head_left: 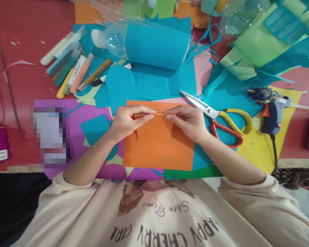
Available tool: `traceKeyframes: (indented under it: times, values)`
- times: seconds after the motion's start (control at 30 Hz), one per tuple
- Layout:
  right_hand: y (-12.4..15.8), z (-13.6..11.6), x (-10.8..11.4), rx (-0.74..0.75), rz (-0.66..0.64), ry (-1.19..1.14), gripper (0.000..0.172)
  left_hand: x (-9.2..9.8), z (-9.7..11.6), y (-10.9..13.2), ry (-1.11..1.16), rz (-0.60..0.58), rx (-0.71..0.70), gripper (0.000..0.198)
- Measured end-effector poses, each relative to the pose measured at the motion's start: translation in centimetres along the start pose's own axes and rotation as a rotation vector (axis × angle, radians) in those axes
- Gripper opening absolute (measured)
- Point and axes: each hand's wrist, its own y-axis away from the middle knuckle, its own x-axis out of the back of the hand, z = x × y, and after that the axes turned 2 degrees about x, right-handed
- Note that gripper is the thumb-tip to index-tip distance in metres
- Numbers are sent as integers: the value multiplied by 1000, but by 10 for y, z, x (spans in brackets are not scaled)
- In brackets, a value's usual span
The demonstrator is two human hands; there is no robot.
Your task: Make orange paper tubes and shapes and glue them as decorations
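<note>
An orange sheet of paper (158,147) lies flat in front of me, over other coloured papers. Just above its upper part, my left hand (134,120) and my right hand (186,120) pinch a narrow orange paper piece (159,114) between thumbs and fingertips, one hand at each end. The piece looks folded or rolled along its length; whether it is joined to the sheet I cannot tell. Scissors (213,115) with a red and a yellow handle rest partly spread beside my right hand. A rounded blue paper shape (119,84) is just beyond my left hand.
A clear bottle wrapped in blue paper (157,44) lies on its side at the back. Several markers (69,65) sit at the back left, a pixelated phone-like object (51,135) at the left. A glue gun (273,109) with a cord lies at the right, near green-wrapped plastic (262,44).
</note>
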Motion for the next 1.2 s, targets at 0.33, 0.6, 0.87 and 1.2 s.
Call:
traceKeyframes:
  times: [0.33,0.6,0.87,1.2]
  values:
    - [-2,3,1,7,-12,-16,23,0,0,1,-22,2,64,21]
    - [2,3,-1,130,-74,114,15,-6,2,3,-50,-62,16,22]
    - [2,2,-1,169,-54,142,15,-6,2,3,-11,-67,-41,17]
    - [1,0,3,72,32,110,12,-2,1,2,-72,12,12,19]
